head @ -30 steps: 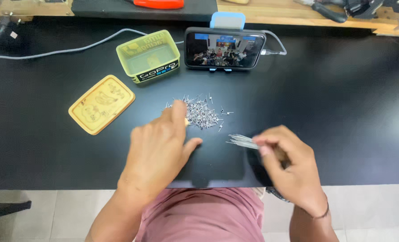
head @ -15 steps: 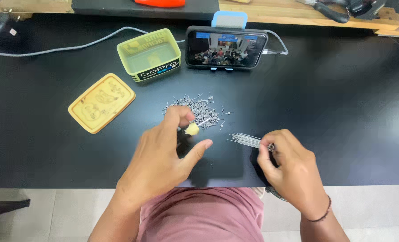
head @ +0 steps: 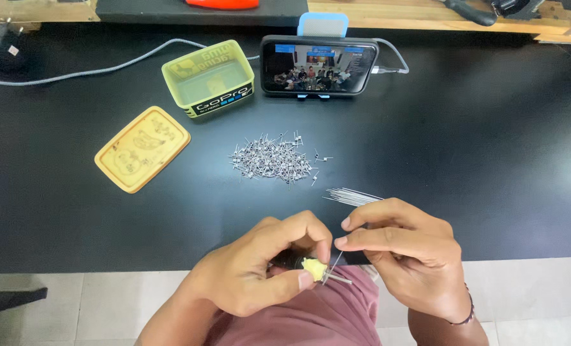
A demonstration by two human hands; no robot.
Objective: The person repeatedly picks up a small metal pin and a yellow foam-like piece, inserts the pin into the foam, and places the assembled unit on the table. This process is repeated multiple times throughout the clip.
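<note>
My left hand [head: 260,272] grips a small tool with a pale yellow tip [head: 313,268] near the table's front edge. My right hand [head: 406,253] is beside it, holding a bundle of thin metal wires [head: 353,196] that fan out to the left; its thumb and forefinger pinch one small metal pin [head: 335,264] at the yellow tip. A heap of small metal coiled pins [head: 273,159] lies on the black table [head: 465,147] beyond both hands.
An open yellow-green plastic box [head: 210,80] stands at the back left, its yellow lid [head: 142,148] flat beside it. A phone [head: 319,66] on a blue stand shows a video, with a cable to the right. A grey cable [head: 74,74] runs left. Wooden boards line the back.
My left hand has pulled back from the heap of pins to the table's front edge with the yellow-tipped tool. My right hand has moved in to meet it.
</note>
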